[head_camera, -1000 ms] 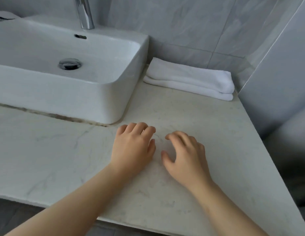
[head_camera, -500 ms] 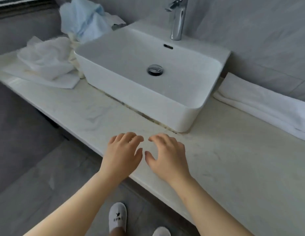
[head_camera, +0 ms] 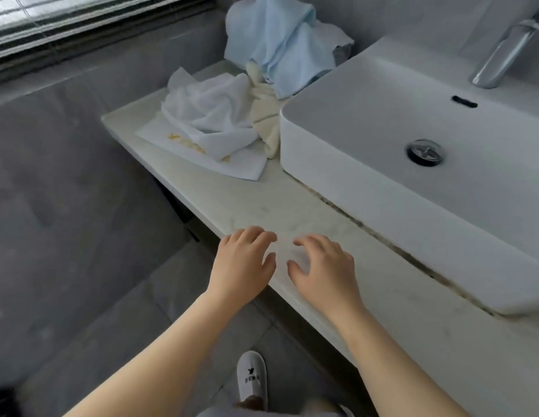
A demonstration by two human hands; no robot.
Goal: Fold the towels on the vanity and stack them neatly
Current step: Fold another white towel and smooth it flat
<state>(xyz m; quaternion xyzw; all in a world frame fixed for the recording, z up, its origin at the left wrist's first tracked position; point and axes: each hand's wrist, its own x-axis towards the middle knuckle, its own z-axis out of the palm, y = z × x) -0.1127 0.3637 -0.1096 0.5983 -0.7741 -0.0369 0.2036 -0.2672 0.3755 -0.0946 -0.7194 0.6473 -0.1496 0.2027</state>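
Since left hand (head_camera: 242,263) and right hand (head_camera: 322,267) sit lower centre over the vanity (head_camera: 220,194) edge, fingers loosely curled and gripping nothing, probably staged for a reach. Unfolded white towel (head_camera: 208,121), cream towel (head_camera: 263,124) and blue towel (head_camera: 280,46) are heaped upper centre, beside the sink (head_camera: 367,139).

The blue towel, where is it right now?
In the head view, the blue towel sits crumpled at the back of the vanity, left of the sink, just behind the cream towel and the white towel.
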